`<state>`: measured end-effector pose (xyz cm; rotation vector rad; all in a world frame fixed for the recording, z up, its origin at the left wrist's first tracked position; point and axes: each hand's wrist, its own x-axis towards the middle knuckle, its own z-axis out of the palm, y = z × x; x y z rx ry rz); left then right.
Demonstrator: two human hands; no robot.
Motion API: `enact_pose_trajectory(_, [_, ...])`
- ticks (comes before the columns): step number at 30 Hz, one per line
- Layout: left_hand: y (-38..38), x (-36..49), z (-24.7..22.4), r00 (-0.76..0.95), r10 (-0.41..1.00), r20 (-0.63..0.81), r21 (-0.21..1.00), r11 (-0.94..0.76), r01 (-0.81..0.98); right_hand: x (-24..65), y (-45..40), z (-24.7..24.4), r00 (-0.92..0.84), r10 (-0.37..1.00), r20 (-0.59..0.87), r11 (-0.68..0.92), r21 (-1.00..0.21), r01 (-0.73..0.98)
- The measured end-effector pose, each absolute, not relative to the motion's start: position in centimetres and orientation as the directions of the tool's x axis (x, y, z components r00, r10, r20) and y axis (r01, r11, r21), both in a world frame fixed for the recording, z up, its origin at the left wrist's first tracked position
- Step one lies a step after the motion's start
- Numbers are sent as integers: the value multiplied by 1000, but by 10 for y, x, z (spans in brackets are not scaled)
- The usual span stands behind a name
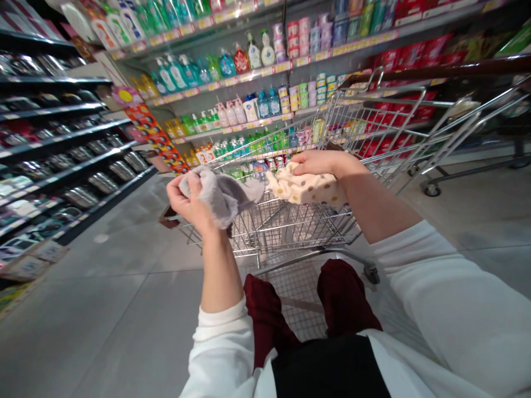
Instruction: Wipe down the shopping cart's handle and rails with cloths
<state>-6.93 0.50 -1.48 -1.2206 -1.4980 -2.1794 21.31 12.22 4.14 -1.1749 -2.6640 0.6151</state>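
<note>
My left hand (pixel 193 202) is closed around a bunched grey cloth (pixel 219 196), whose loose end hangs out to the right. My right hand (pixel 317 165) grips a cream cloth with brown and yellow dots (pixel 317 189) from above, fingers folded into its upper edge. Both cloths are held over a wire shopping cart (pixel 286 224), their inner ends close to each other.
Shelves of pump bottles and tubs (pixel 232 83) stand behind the cart. Racks of metal pots (pixel 89 182) line the left side. Another cart's wheel (pixel 431 189) shows at the right. Grey floor tiles (pixel 124 309) lie at the left.
</note>
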Motion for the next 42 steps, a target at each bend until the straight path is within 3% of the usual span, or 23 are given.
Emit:
enact_pose_trajectory(3, [24, -53, -33, -588, 165, 792, 609, -282, 741, 213, 124, 40, -683, 730, -13, 609, -442, 659])
enact_pose_trajectory(7, [24, -32, -63, -371, 399, 839, 442, -99, 892, 214, 124, 40, -690, 724, -6, 616, -445, 650])
enact_pose_trajectory(12, [13, -18, -94, -214, 412, 886, 281, -109, 953, 213, 121, 41, -674, 738, -18, 600, -440, 668])
enact_pose_trajectory(23, [18, -29, -190, -204, 506, 838, 303, -121, 945, 212, 123, 40, -689, 725, 1, 620, -438, 651])
enact_pose_trajectory(28, [-16, -34, -250, -173, 680, 712, 241, -5, 970, 211, 121, 40, -687, 726, 25, 624, -444, 643])
enact_pose_trajectory(31, [-25, -34, -237, -206, 643, 738, 266, 3, 964, 211, 122, 39, -690, 723, 22, 620, -462, 635])
enact_pose_trajectory(37, [-8, -39, -116, -297, 157, 942, 310, -61, 949, 213, 128, 35, -705, 708, 32, 633, -472, 614])
enact_pose_trajectory(39, [2, -42, -95, -258, 163, 952, 278, -113, 954, 214, 129, 35, -702, 712, 25, 627, -472, 620])
enact_pose_trajectory(42, [12, -47, -107, -186, 247, 951, 232, -174, 957, 213, 128, 35, -693, 720, 29, 625, -460, 630])
